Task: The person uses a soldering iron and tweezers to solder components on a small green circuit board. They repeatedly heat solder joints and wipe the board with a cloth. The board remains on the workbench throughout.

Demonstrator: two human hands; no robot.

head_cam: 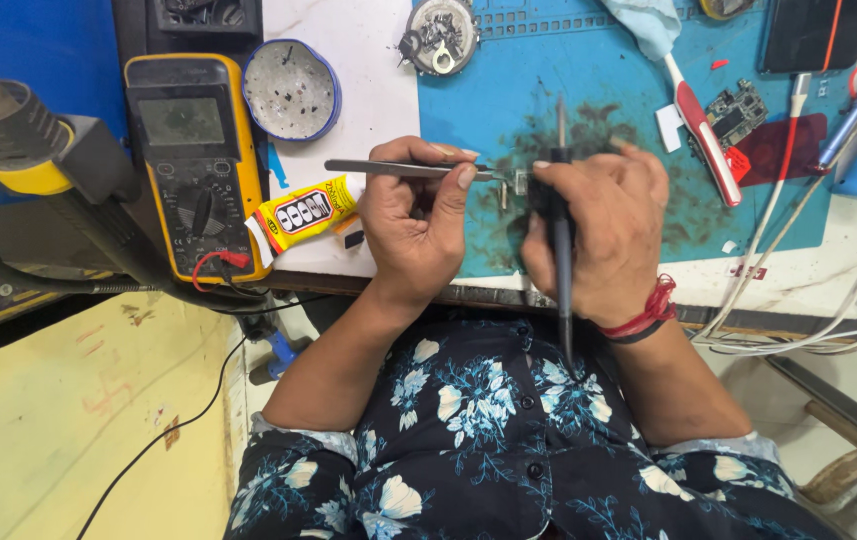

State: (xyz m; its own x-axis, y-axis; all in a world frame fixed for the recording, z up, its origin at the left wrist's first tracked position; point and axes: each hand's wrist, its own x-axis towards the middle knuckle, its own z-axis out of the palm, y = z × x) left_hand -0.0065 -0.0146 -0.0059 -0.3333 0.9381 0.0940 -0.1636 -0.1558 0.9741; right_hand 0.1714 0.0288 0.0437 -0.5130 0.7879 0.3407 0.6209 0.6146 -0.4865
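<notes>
Grip, left hand (413,225): fingers curled and pressed together on a pair of metal tweezers (398,168), held level, tips pointing right to a small metal component (520,182) on the blue work mat (588,70).

Grip, right hand (598,235): closed around a slim dark soldering-iron-type tool (560,250), the shaft running through the fist and its thin tip rising above the knuckles, just beside the component. Whether the tip touches the part cannot be told.

Work piece: small metal component, lying on the mat between the two hands, at the edge of a dark sooty stain. Too small to say what it is.

Progress, as judged: work on the part looks mid-course. Both tools are at the piece and neither is set down. The stained mat suggests heavy use, but nothing shows the piece finished or fitted to anything.

Also on the surface:
- yellow digital multimeter (193,160), left, screen blank, red lead plugged in
- yellow tube of adhesive (303,213), lying just right of the meter
- round blue-rimmed dish (291,90) with specks in it
- round tin of small metal parts (438,35), top centre
- small circuit board (735,112), right, near a red-and-white handled brush (703,135)
- white cables (798,300) trailing off the right edge
- hot-air nozzle with yellow collar (3,120), far left

Wearer: floral dark shirt, red thread band (648,312) on the right wrist.
</notes>
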